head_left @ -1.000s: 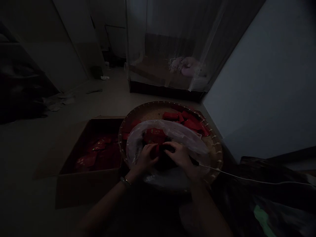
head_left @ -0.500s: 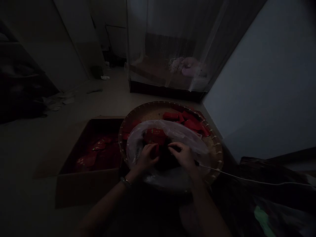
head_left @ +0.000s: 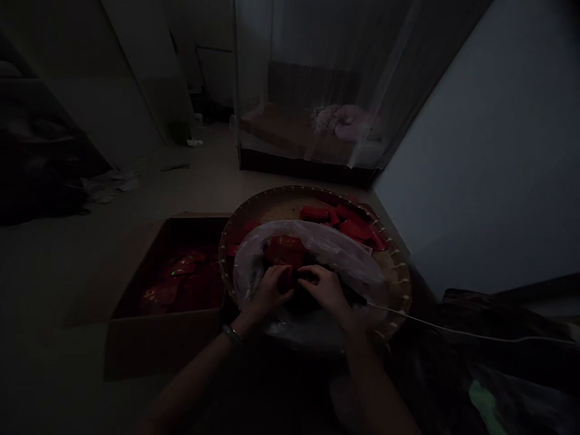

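My left hand (head_left: 268, 294) is closed around a small red packet (head_left: 287, 279), held over the middle of a clear plastic bag (head_left: 333, 237) spread open. Close beside it, my right hand (head_left: 328, 293) has its fingertips pinched together at the packet's opening; whatever they hold is too dark to make out. Another red packet (head_left: 285, 248) with printed marks lies just beyond my fingers, on dark contents of the bag. The bag sits in a round woven tray (head_left: 401, 272). A dark object (head_left: 356, 296) with a white cord (head_left: 435, 324) lies by my right wrist.
Flat red packets (head_left: 356, 228) lie along the tray's far right side. To the left stands an open cardboard box (head_left: 158, 344) holding several red packets (head_left: 161, 291). A pale wall (head_left: 489, 151) rises at right, and a netted bed (head_left: 294, 130) is behind.
My right hand has moved left, bringing its fingertips to the red packet in my left hand. More of the dark object with the cord now shows. My left hand stays nearly in place.
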`<control>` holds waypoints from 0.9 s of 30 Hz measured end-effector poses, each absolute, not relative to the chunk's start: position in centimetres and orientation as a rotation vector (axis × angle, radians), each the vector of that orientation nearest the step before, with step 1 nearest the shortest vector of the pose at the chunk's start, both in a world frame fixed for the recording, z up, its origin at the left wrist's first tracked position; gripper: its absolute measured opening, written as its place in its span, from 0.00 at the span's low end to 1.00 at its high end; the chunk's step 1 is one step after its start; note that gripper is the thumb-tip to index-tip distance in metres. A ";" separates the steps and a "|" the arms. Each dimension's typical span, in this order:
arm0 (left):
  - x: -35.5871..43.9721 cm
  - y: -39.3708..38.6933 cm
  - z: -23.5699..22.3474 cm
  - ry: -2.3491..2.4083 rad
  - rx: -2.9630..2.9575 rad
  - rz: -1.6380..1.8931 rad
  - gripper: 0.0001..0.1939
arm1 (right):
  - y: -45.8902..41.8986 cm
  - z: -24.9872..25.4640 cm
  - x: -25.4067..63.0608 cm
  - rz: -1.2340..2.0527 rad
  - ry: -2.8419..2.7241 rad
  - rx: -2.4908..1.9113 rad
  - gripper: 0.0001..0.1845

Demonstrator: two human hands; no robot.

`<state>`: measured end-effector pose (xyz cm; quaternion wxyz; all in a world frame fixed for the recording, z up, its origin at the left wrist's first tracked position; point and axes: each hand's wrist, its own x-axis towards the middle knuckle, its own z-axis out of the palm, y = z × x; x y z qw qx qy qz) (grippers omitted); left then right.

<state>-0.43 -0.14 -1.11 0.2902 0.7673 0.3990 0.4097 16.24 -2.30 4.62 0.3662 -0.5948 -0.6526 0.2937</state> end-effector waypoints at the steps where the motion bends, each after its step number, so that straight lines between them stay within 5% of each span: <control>1: -0.4 -0.1 -1.1 1.076 2.053 1.085 0.26 | -2.3 4.8 16.3 0.722 -1.675 -1.532 0.10; 15: -0.3 -0.1 -1.7 1.088 2.058 1.037 0.28 | -3.0 4.1 15.8 0.409 -1.966 -1.668 0.09; 21: -0.7 -0.2 -1.2 1.150 1.903 0.937 0.34 | -2.4 3.6 17.2 0.534 -1.919 -1.594 0.07; 27: -0.6 0.3 -1.1 0.961 1.532 0.733 0.25 | -2.8 5.0 19.4 0.623 -1.758 -1.591 0.10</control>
